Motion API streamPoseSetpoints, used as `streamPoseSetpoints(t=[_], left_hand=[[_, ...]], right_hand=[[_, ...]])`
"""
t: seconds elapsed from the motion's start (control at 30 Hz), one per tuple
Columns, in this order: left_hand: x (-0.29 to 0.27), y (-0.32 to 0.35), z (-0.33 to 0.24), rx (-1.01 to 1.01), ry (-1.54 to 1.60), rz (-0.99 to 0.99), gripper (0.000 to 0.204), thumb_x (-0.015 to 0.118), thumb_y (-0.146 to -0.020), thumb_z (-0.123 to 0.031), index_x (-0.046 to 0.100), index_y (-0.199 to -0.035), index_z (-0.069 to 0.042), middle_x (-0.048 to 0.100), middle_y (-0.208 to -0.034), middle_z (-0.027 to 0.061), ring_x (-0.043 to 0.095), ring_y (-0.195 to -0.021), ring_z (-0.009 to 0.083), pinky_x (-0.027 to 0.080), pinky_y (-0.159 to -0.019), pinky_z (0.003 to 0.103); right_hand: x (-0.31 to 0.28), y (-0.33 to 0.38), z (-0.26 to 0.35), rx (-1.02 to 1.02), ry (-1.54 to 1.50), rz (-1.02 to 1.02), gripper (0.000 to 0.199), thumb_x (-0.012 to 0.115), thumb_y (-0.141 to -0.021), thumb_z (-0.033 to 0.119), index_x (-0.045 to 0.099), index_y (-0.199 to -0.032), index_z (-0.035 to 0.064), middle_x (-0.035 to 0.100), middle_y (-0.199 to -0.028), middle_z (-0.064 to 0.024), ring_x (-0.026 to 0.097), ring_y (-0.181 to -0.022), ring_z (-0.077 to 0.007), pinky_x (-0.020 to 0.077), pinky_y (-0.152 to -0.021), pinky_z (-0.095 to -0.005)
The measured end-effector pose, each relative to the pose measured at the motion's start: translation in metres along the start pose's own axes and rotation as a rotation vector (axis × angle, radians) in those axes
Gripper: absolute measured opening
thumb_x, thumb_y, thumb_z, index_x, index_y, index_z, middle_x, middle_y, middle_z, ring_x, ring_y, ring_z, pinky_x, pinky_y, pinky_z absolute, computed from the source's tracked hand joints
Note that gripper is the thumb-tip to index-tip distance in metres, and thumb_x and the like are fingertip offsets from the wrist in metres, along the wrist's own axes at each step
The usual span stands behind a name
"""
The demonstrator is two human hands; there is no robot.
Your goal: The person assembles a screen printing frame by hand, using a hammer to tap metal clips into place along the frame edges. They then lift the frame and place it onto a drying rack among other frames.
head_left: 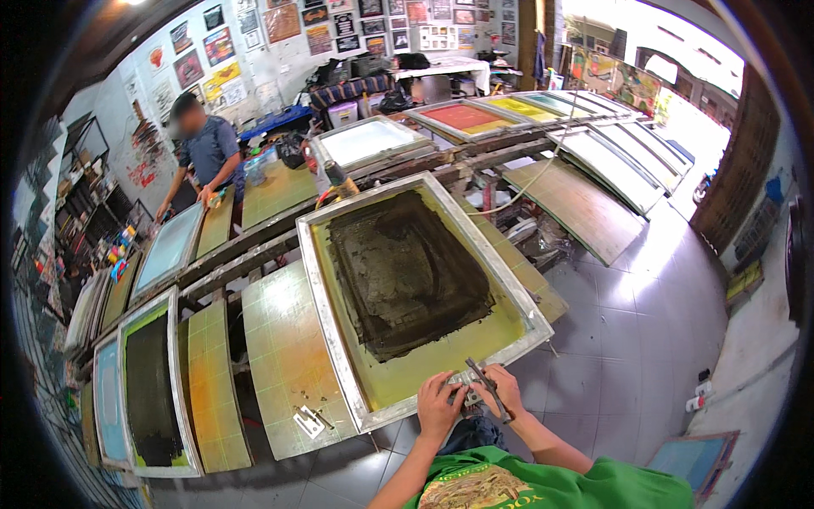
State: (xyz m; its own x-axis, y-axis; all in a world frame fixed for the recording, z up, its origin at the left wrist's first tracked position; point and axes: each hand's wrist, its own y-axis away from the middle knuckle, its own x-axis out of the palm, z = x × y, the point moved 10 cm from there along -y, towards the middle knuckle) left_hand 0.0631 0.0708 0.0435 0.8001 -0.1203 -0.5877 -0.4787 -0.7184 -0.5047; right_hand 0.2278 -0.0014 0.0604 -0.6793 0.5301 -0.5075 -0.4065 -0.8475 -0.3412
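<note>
In front of me a large silkscreen frame [532,329] lies tilted across the bench, its yellow-green mesh covered in the middle by a dark ink block [403,263]. At the frame's near right corner my left hand [438,405] has its fingers closed round a grey metal bracket [459,379]. My right hand [504,392] grips a long dark metal bar-like tool [487,387] right beside the bracket. Exactly how the tool meets the bracket is hidden by the fingers. A white metal plate [308,422] with small hardware lies on the board to the left.
Grid-marked printing boards [284,310] line the bench. Another dark-inked screen [154,390] stands left. A co-worker [208,148] works at a pale blue screen [172,244]. A heat-gun-like tool [341,180] lies behind my frame; a cable [530,185] hangs at right above tiled floor [610,365].
</note>
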Motion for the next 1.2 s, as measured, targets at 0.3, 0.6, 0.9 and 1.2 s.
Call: streamPoseSetpoints(t=[0.3,0.6,0.9,1.2], left_hand=[[-0.008,-0.009,-0.03,0.15,-0.069,0.044,0.029,0.085,-0.092,-0.026,0.08,-0.117,-0.011,0.07,-0.133,0.007,0.064,-0.126,0.0312,0.05,-0.104,0.045],[-0.002,-0.006,-0.014,-0.023,-0.031,-0.037,0.021,0.088,-0.089,-0.024,0.079,-0.1,-0.009,0.073,-0.126,0.0074,0.067,-0.118,0.0307,0.052,-0.099,0.044],[-0.007,-0.006,-0.027,0.105,-0.037,-0.025,0.019,0.087,-0.088,-0.02,0.08,-0.103,-0.011,0.073,-0.13,0.0065,0.067,-0.119,0.0308,0.052,-0.1,0.044],[-0.002,-0.007,-0.016,0.003,-0.058,-0.013,0.02,0.087,-0.089,-0.022,0.08,-0.105,-0.012,0.073,-0.131,0.0058,0.066,-0.121,0.0309,0.051,-0.101,0.044]], right_hand=[[-0.004,0.005,-0.003,-0.077,0.014,-0.007,0.021,0.085,-0.085,0.009,0.07,-0.096,-0.0001,0.072,-0.101,-0.0156,0.071,-0.094,-0.0357,0.0571,-0.081,-0.0418],[-0.006,0.011,-0.002,-0.047,0.081,-0.105,0.023,0.084,-0.086,0.009,0.07,-0.102,0.0014,0.072,-0.101,-0.0144,0.07,-0.097,-0.0346,0.057,-0.083,-0.0417],[-0.016,0.01,0.018,-0.037,0.023,-0.105,0.023,0.085,-0.087,0.011,0.069,-0.1,0.0023,0.071,-0.1,-0.014,0.069,-0.097,-0.0356,0.0564,-0.082,-0.0433],[-0.003,0.009,0.006,-0.002,0.151,-0.16,0.021,0.085,-0.084,0.01,0.066,-0.092,0.0051,0.068,-0.092,-0.0127,0.069,-0.094,-0.0357,0.0557,-0.079,-0.0444]])
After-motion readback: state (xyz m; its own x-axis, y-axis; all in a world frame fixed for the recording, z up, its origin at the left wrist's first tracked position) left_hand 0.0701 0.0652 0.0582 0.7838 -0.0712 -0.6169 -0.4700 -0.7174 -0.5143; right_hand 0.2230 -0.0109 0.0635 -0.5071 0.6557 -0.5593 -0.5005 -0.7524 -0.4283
